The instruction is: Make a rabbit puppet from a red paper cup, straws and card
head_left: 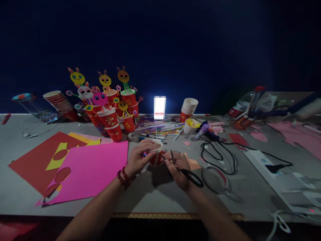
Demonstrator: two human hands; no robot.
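A red paper cup with a white rim stands tilted slightly just in front of me. My left hand is closed around its left side, the fingers over the rim. On the cup's right, my right hand grips a pair of scissors with black handles. One dark blade points up past the fingers, and another dark tip reaches toward the cup wall; whether it touches the cup I cannot tell. Behind the right hand lies a scrap of orange paper.
Pink paper and red paper lie at left. Behind them stand bunny-faced cups, and a stack of cups. Straws, a glue gun, black cable, a tape ring and a power strip are further right.
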